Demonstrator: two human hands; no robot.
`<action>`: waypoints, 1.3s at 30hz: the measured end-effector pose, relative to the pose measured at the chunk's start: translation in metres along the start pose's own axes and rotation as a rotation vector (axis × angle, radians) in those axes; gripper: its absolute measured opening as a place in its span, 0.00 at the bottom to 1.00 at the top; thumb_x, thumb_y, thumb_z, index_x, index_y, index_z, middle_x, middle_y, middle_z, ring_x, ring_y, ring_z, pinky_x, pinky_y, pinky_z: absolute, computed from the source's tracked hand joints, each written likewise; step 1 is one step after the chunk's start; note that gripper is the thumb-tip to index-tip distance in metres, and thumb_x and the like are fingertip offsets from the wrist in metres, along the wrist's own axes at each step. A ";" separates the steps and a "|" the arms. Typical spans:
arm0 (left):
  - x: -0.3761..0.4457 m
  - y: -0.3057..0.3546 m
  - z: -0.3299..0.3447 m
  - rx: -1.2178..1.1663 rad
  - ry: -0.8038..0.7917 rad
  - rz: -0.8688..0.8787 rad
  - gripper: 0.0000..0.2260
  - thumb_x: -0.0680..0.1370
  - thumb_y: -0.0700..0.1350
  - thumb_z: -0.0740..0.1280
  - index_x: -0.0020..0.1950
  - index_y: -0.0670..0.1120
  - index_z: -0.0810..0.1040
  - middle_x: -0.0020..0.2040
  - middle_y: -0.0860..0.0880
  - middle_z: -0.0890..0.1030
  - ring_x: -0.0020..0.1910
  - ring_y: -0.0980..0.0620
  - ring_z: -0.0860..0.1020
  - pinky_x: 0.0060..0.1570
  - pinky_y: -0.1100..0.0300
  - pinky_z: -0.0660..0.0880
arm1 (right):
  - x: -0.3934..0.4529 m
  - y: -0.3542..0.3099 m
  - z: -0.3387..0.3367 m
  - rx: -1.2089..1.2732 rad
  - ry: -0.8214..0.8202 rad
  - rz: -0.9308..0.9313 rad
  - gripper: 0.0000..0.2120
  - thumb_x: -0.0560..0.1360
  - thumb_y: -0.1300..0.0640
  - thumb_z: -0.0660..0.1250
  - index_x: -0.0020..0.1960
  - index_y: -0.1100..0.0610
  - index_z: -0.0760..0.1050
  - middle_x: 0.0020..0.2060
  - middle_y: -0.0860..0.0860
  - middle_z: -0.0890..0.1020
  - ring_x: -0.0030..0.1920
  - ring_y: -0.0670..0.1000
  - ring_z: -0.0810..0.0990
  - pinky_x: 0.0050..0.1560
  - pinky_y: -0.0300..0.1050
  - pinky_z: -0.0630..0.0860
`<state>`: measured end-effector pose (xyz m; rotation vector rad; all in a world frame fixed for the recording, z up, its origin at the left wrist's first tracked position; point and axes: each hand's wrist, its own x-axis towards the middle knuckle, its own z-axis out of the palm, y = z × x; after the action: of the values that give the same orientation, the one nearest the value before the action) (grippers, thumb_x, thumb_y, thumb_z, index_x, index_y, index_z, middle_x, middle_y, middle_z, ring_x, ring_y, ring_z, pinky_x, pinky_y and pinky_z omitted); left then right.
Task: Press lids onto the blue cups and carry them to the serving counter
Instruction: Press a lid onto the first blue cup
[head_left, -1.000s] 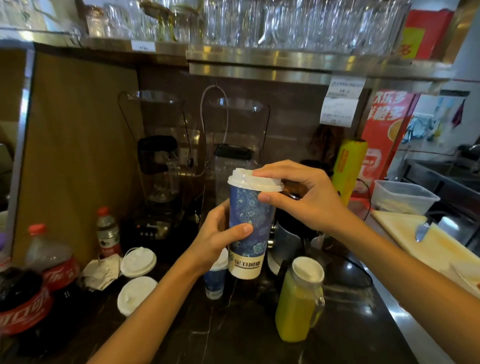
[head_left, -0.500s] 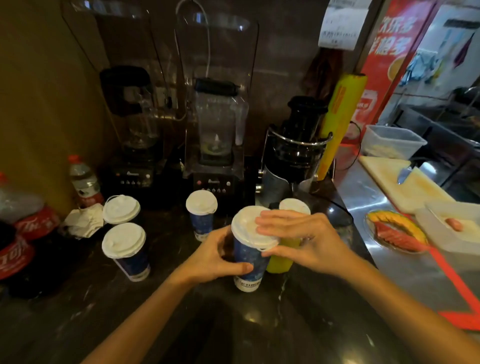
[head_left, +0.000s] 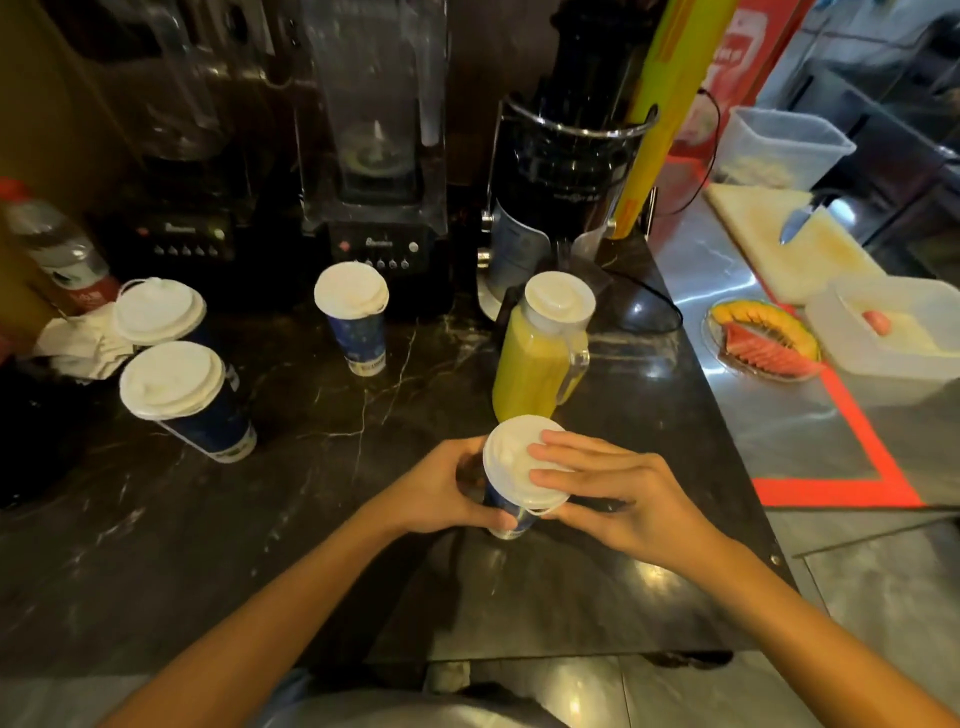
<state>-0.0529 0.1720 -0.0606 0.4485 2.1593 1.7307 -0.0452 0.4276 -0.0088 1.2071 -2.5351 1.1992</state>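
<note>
Cup (head_left: 506, 512) lower (both hands (head_left: 618, 499) on)

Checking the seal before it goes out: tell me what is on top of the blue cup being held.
A white lid caps the blue cup; the right hand lays fingers across it. The contents are hidden.

juice pitcher (head_left: 535, 358) | blender (head_left: 376, 156) | cutting board (head_left: 779, 244) | fruit plate (head_left: 761, 338)

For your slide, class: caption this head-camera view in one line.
Left hand grips a tall blue paper cup while right hand presses its white plastic lid down on the dark marble counter.
</note>
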 end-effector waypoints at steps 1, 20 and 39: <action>0.001 -0.003 0.004 -0.012 -0.008 -0.015 0.32 0.68 0.34 0.82 0.71 0.42 0.76 0.61 0.46 0.85 0.61 0.44 0.83 0.62 0.42 0.79 | -0.005 0.001 0.001 -0.010 -0.004 0.001 0.20 0.73 0.60 0.80 0.64 0.55 0.84 0.68 0.51 0.82 0.73 0.52 0.77 0.71 0.57 0.76; -0.005 -0.032 0.022 -0.057 -0.108 -0.116 0.38 0.70 0.35 0.81 0.76 0.54 0.69 0.68 0.56 0.80 0.70 0.55 0.76 0.67 0.60 0.75 | -0.018 -0.008 -0.003 -0.177 -0.145 0.030 0.22 0.72 0.45 0.81 0.63 0.50 0.83 0.70 0.45 0.79 0.75 0.47 0.73 0.66 0.52 0.74; -0.082 0.015 -0.071 0.769 0.390 0.091 0.33 0.77 0.58 0.71 0.80 0.61 0.62 0.79 0.59 0.66 0.77 0.58 0.66 0.67 0.55 0.76 | 0.066 -0.033 0.006 -0.133 -0.029 0.005 0.13 0.80 0.48 0.71 0.62 0.51 0.84 0.66 0.45 0.81 0.72 0.50 0.75 0.67 0.59 0.75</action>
<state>-0.0109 0.0774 -0.0268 0.4109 3.1083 1.0131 -0.0668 0.3701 0.0328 1.1965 -2.5927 1.0026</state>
